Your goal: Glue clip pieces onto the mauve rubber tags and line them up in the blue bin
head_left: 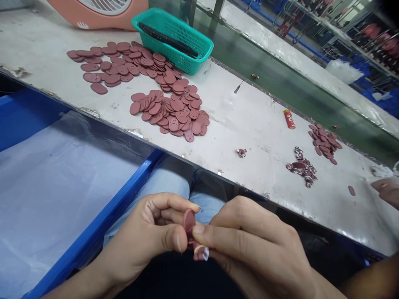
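Note:
Above my lap, my left hand (156, 232) pinches an oval reddish-brown plastic piece (188, 220) between thumb and fingers. My right hand (252, 245) meets it from the other side, its thumb pressed against the lower edge of the oval. Just under that thumb a small brown-and-white painted piece (201, 252) sticks out, gripped by my right fingers. Where the two pieces touch is partly hidden by my fingertips. On the table beyond, nearest to my hands, lies a small clump of similar painted pieces (241, 153).
Flat oval pieces (174, 110) lie heaped on the white table (249, 124). Behind them stand a green basket (199, 62) with a black bar and an orange fan (102, 16). Rightward are a red tube (289, 119), more piles and another person's hand (388, 191). A blue bin (131, 187) is at left.

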`<state>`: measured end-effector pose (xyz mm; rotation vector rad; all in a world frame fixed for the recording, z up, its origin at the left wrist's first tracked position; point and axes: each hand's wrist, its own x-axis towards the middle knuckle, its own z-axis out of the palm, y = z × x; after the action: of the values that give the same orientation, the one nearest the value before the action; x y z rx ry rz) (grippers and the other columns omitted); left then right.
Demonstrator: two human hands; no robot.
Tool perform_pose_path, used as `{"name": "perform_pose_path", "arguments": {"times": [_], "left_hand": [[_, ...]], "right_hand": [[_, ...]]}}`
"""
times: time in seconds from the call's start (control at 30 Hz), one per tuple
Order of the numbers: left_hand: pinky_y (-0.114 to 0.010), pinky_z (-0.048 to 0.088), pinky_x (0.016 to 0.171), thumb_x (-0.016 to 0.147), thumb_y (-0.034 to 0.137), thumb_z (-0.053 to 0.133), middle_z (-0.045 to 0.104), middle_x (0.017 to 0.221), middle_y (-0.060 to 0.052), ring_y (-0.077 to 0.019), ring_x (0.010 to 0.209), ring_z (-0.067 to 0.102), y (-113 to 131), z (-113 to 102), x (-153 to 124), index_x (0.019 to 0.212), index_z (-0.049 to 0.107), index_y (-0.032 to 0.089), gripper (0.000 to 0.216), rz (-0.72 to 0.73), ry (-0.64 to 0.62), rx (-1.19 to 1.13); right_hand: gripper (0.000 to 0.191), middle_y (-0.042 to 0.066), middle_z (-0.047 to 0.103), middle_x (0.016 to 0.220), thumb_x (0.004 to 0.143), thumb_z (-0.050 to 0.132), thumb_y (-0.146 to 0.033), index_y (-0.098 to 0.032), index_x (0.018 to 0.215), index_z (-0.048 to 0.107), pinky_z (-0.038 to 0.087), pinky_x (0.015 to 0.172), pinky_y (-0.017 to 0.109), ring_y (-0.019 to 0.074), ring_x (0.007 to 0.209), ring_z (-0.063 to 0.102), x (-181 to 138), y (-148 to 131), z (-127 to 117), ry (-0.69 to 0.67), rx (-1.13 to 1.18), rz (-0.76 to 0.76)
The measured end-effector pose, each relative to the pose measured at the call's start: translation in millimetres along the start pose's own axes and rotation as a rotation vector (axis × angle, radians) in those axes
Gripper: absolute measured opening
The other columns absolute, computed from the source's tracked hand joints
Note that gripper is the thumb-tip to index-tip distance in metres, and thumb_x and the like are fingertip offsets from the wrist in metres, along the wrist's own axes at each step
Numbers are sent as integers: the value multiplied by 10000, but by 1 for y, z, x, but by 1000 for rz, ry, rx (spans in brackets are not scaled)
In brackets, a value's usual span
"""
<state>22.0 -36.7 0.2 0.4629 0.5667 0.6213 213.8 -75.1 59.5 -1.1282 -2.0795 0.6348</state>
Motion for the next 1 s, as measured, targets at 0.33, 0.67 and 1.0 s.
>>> {"name": "perform_pose_path", "arguments": {"times": [0.33,0.67,1.0], "left_hand": [[-112,525,561,693,375,911,758,670,6,-80,592,674,-9,-10,7,880,822,236,249,-18,37,-74],[-134,553,562,727,452,871,680,687,-1,-62,563,594,-9,-12,16,856,809,184,304,-120,80,-100],[-117,539,527,611,327,960,696,647,6,-60,526,598,-9,-9,18,825,823,187,290,-160,138,-184]], "right_hand": [[150,42,732,888,931,678,-128,-114,1075,715,585,690,210,116,771,672,6,11,3,13,23,-12],[286,47,713,952,908,732,-213,-158,1186,695,582,764,230,130,850,678,3,26,3,50,53,97],[141,37,731,859,904,712,-128,-153,1042,733,584,713,231,124,781,683,4,32,13,79,131,85]]}}
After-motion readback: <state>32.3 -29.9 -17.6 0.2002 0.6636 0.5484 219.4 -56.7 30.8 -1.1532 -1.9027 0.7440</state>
